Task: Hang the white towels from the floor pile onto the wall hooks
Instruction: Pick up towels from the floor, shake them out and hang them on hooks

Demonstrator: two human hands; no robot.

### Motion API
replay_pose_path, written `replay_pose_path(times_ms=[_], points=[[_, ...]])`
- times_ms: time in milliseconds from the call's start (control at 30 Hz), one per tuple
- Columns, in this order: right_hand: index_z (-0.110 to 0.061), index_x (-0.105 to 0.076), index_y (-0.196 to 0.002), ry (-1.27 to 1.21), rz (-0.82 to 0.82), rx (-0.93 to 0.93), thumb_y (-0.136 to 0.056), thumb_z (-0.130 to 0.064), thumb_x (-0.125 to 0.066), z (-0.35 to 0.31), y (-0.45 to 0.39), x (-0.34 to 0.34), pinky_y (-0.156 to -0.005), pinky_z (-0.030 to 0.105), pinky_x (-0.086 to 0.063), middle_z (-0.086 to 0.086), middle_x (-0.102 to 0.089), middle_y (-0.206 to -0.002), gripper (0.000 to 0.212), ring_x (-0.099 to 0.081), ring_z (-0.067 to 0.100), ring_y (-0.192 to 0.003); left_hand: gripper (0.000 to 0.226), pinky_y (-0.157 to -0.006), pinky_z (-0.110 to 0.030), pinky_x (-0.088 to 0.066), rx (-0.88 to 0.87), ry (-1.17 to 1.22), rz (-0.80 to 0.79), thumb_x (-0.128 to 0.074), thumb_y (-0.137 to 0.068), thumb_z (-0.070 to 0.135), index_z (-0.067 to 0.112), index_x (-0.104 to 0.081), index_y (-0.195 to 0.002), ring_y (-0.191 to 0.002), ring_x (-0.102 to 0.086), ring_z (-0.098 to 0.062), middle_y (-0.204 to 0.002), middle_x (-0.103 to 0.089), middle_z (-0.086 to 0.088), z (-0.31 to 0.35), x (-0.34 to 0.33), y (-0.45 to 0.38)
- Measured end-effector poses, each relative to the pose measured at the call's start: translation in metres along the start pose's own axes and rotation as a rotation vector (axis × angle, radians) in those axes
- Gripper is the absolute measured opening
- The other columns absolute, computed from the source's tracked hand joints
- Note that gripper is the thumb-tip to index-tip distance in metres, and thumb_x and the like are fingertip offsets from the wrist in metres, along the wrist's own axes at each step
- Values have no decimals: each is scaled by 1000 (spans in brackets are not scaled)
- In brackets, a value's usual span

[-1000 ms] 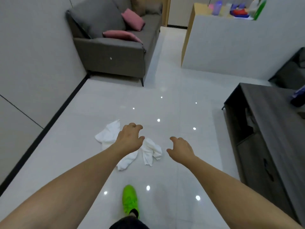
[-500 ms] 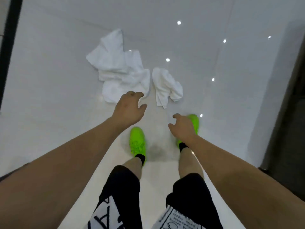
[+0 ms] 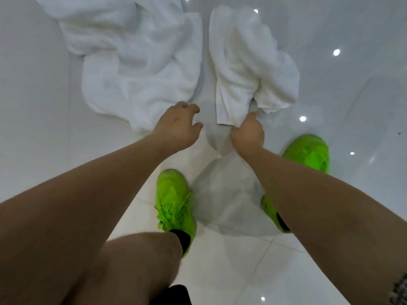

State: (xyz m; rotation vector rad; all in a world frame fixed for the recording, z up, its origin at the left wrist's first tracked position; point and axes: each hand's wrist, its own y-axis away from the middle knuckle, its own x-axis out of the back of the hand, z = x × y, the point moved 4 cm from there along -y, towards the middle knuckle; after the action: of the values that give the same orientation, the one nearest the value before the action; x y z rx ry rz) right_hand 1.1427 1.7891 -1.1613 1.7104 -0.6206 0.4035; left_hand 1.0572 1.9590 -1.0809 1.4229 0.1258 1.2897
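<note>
Two heaps of white towels lie on the glossy white floor. The larger crumpled heap [image 3: 136,62] spreads at the upper left. A smaller folded towel [image 3: 246,62] lies to its right. My right hand [image 3: 247,134] is closed on the near bottom corner of the smaller towel. My left hand [image 3: 178,126] hovers with curled, spread fingers just past the near edge of the larger heap, holding nothing. No wall hooks are in view.
My two bright green shoes [image 3: 174,203] [image 3: 308,153] stand on the white tiled floor [image 3: 352,95] just below the towels, one under each arm. My bare left knee fills the bottom middle.
I have bent far down, so the towels fill the top of the view. My right hand reached forward and closed on the smaller towel's corner. My left hand came near the larger heap.
</note>
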Motion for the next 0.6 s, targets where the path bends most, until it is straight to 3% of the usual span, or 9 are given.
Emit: replay_pose_path(times_ms=[100,267,467,600], points=[[1,-55,-106,16,18,38,-89,-12,-54,-6,12,5,-85,33,-39,21,-61,-111,22,-57,35,-106,47,-98,-39,-41,19,-19,-35,-52,-93,39,20,-48,-136,-119,-50,-30,-137,-47,-10,9,-4,11],[-2,-58,-102,-15,73,96,-85,-10,-50,-28,97,82,-83,35,-41,19,-62,-109,20,-57,37,-104,46,-99,-37,-41,-18,10,-29,-56,-93,35,16,-51,-135,-118,-51,-31,-132,-50,-13,56,49,92],[-9,-54,-93,-205,225,174,-84,-7,-47,-76,240,243,-65,29,-35,16,-64,-92,11,-59,36,-88,48,-91,-29,-36,-158,18,51,-55,-94,35,16,-48,-137,-119,-50,-29,-129,-53,-14,140,190,216],[-16,-55,-84,-338,389,237,-84,-7,-45,-104,351,364,-52,24,-33,-2,-57,-72,14,-56,26,-74,52,-87,-29,-34,-312,-71,147,-58,-92,35,21,-44,-140,-122,-48,-27,-132,-52,-9,214,296,296]])
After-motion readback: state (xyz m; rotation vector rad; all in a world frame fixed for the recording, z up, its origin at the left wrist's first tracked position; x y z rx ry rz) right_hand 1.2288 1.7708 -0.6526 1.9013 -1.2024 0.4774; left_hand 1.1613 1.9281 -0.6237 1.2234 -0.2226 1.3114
